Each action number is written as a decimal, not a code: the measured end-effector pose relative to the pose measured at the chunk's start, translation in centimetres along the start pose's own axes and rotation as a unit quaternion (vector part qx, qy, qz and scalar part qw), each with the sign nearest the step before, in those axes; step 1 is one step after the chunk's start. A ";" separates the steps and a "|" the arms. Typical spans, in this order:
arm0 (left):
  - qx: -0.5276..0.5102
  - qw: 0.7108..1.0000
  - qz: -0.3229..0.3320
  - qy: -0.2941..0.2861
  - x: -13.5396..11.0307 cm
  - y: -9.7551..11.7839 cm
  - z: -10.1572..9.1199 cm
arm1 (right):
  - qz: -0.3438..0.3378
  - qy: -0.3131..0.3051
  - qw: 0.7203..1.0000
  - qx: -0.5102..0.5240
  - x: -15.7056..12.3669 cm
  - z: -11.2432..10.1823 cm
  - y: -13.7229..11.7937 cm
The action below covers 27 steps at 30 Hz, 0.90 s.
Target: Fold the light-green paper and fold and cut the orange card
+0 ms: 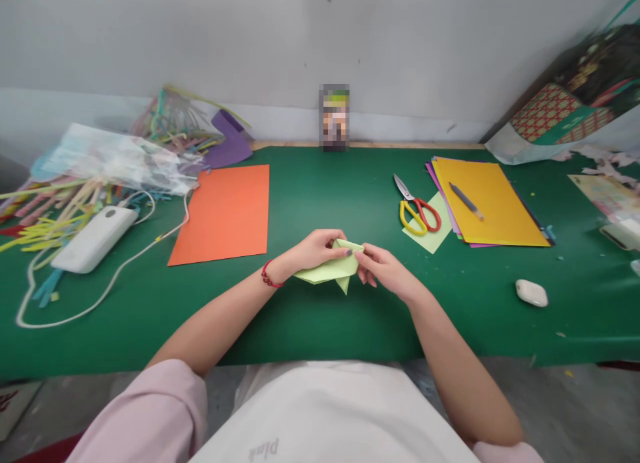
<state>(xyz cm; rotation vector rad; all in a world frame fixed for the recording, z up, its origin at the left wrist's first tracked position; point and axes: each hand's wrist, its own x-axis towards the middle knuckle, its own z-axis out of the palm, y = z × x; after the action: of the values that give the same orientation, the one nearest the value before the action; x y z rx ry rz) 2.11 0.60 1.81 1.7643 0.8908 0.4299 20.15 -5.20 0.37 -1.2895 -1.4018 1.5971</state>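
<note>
A folded sheet of light green paper (327,271) is held between both hands above the green table, with a pointed flap hanging from its lower edge. My left hand (320,248), a red bead bracelet at its wrist, grips the paper from the left, thumb laid along the top. At the right end, my right hand (380,266) pinches the paper's edge between thumb and forefinger. Its other fingers are curled beneath. To the right lie scissors (417,213) with one yellow and one red handle, partly over a flat light green sheet (436,235).
Orange paper (225,213) lies at left, near a white power bank (95,239) with its cable and a heap of coloured strips (45,216). A pen (466,201) rests on stacked yellow paper (505,209). A white earbud case (532,293) sits at right. A phone-like pixelated object (335,117) leans on the wall.
</note>
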 end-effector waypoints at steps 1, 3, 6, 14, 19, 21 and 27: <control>0.000 1.000 0.003 -0.009 0.2 0.0 0.0 | -0.003 -0.003 1.000 0.005 0.2 -0.2 -0.3; -0.017 1.000 0.007 -0.020 0.5 0.0 -0.2 | -0.008 -0.001 1.000 0.016 0.6 -0.3 -0.9; -0.071 0.997 0.003 -0.007 0.8 -0.1 -0.6 | -0.011 0.020 0.999 0.043 1.2 0.0 -1.9; -0.301 0.950 -0.020 0.080 1.1 -1.2 -0.2 | -0.043 0.185 0.965 0.180 4.0 0.0 -1.1; -0.174 0.983 0.027 0.060 0.7 -1.1 2.1 | -0.063 0.253 0.945 0.200 4.6 0.3 0.0; -0.131 0.985 0.021 0.113 0.8 -1.0 2.8 | -0.074 0.267 0.941 0.196 4.5 0.8 0.1; -0.095 0.966 -0.021 0.239 1.4 -1.2 3.6 | -0.119 0.313 0.931 0.144 4.0 2.5 0.0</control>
<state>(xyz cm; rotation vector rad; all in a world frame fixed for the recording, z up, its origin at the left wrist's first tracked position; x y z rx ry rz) 4.98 -0.53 -0.81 1.4838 1.1759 0.9075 16.53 -2.40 -0.82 -1.2423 -0.8471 1.0416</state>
